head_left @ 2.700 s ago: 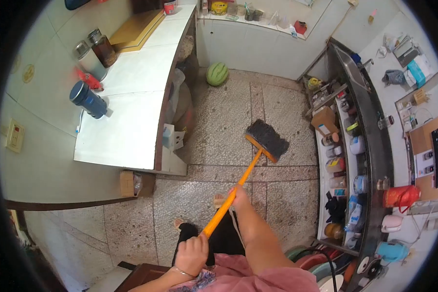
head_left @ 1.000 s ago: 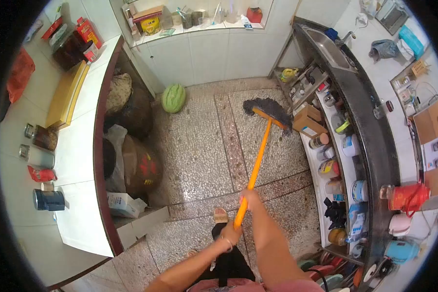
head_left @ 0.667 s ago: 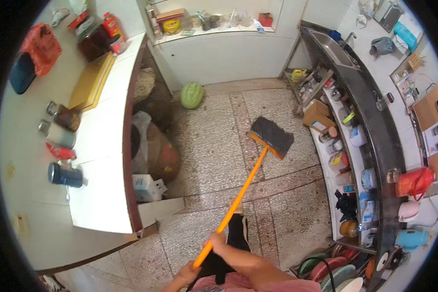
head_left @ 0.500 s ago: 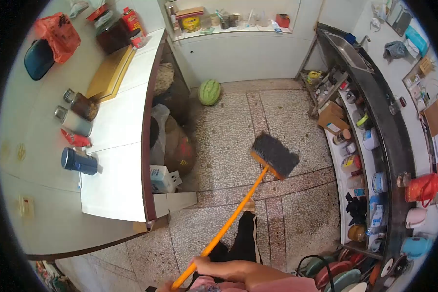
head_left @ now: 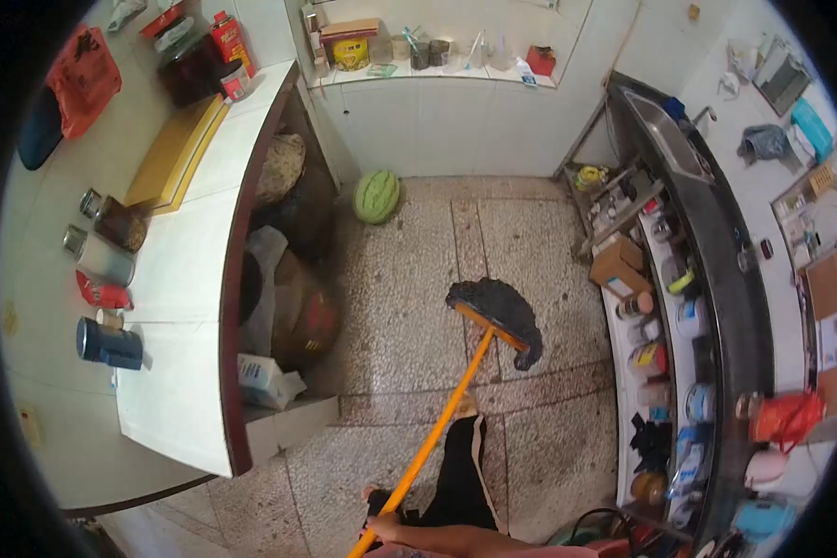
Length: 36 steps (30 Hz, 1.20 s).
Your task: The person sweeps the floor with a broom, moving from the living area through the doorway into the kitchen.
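Note:
A mop with a long orange handle (head_left: 425, 446) runs from the bottom edge up to its dark grey, shaggy head (head_left: 498, 312) on the speckled floor. An orange bar joins the handle to the head. My right hand (head_left: 383, 528) is closed around the handle near the bottom edge, with its forearm reaching in from the right. My left hand is out of sight below the frame. My black-trousered leg (head_left: 462, 474) and foot stand just right of the handle.
A green watermelon (head_left: 377, 196) lies on the floor by the far wall. On the left is a white tiled counter (head_left: 181, 321) with sacks (head_left: 302, 312) below. Stocked shelves (head_left: 628, 409) and a black counter (head_left: 749, 325) with a sink (head_left: 665, 130) line the right.
The mop head has shifted left and nearer to me, and its strands now trail in a curve. My left hand has dropped out of view at the bottom. The view has shifted slightly.

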{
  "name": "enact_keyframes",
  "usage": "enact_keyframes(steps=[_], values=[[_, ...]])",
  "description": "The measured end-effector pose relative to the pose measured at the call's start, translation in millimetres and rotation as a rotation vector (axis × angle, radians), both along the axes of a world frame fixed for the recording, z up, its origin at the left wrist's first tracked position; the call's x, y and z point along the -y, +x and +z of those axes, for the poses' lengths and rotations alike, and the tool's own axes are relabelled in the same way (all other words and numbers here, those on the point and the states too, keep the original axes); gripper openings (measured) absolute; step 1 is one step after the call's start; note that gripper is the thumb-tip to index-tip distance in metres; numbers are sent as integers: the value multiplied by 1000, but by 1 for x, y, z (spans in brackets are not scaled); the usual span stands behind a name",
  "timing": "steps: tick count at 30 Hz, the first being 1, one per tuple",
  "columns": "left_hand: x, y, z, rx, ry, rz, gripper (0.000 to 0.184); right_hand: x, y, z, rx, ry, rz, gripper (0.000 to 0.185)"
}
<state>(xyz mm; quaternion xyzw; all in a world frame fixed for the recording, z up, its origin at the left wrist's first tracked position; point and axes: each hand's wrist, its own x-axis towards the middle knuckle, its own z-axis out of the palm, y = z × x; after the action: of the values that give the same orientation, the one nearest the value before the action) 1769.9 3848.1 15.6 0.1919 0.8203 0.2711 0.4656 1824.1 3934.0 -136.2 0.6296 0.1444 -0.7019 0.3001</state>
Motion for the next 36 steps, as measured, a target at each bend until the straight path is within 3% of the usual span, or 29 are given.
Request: enact_keyframes(steps=[3, 5, 8, 10, 11, 12, 14, 16, 18, 19, 20, 22, 25, 28, 30, 32, 36], values=[[-80, -25, -26, 16, 73, -21, 28, -128, -53, 43, -129, 175, 126, 17], [-129, -35, -35, 51, 106, -39, 28, -192, -61, 1, -254, 278, 112, 17], [-205, -54, -56, 92, 169, -70, 27, -311, -112, 5, -165, 345, 72, 12], [-250, -63, -67, 116, 204, -83, 26, -384, -147, 21, -310, 387, 258, 10], [-320, -121, -2, 129, 195, -87, 26, -414, -160, 28, -406, 339, 146, 8], [-373, -162, 53, 555, -360, -48, 25, -439, -187, 51, -395, 460, 23, 7], [-402, -168, 11, 467, -301, 0, 19, -491, -214, 45, -483, 391, 85, 8], [-463, -196, 19, 457, -258, -8, 21, -543, -239, 39, -376, 508, -49, 8], [-527, -209, 14, 511, -150, 21, 18, -611, -250, 44, -554, 443, -65, 7], [-555, -209, 4, 614, -10, 102, 16, -643, -259, 25, -390, 534, 0, 6], [-583, -200, -13, 583, 74, 117, 13, -672, -258, 28, -451, 613, 12, 7], [-638, -190, -6, 597, -3, 253, 13, -717, -254, 23, -329, 665, 57, 8], [-645, -150, -47, 592, 56, 325, 13, -720, -228, 9, -307, 895, 76, 10], [-583, -95, -112, 251, 76, 290, 14, -656, -194, -16, -388, 879, 48, 15], [-519, -91, -82, 291, 52, 293, 16, -596, -174, -31, -364, 801, -64, 14], [-468, -89, -39, 414, -170, 172, 24, -532, -158, 1, -379, 711, -165, 11], [-378, 3, -56, 142, -171, 259, 29, -454, -96, 44, -460, 590, -234, 10]])
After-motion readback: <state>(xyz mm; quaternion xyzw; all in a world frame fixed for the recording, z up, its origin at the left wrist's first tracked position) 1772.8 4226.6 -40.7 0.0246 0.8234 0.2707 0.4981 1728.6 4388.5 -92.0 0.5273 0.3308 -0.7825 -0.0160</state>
